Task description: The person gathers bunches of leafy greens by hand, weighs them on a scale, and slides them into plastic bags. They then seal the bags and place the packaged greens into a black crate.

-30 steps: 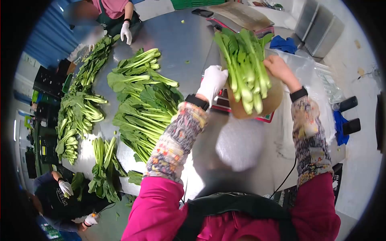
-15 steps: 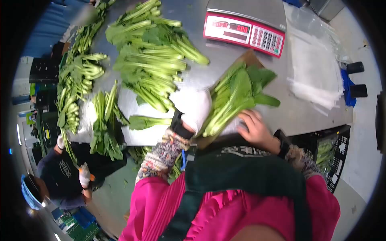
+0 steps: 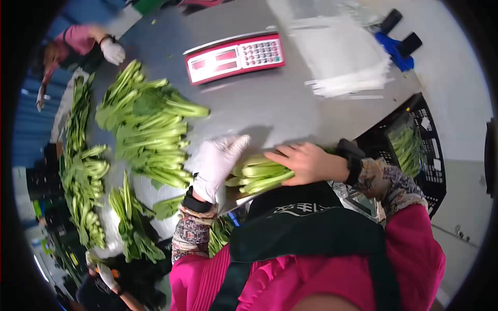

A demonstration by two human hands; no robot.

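A bundle of leafy green vegetables (image 3: pixel 262 175) lies at the near table edge in front of my apron, its pale stems pointing left. My right hand (image 3: pixel 311 163), bare, is wrapped over the top of this bundle and hides its leaves. Just left of the stems is my left hand (image 3: pixel 220 160) in a white glove, its fingers drawn together; whether anything is pinched in them cannot be made out. A large pile of the same greens (image 3: pixel 150 129) lies left of my gloved hand, stems toward it. One loose stalk (image 3: pixel 168 207) rests below the pile.
A red and white digital scale (image 3: pixel 236 56) stands at the back. Clear plastic bags (image 3: pixel 337 57) are stacked to its right. A black crate (image 3: pixel 428 155) with bagged greens is at right. More greens (image 3: pixel 85 192) line the left side. Co-workers' gloved hands (image 3: pixel 112 51) show at far left.
The bundle has been turned and drawn to the table's near edge. My right hand has moved from beside it to over it. My view has shifted, and a co-worker now shows at upper left.
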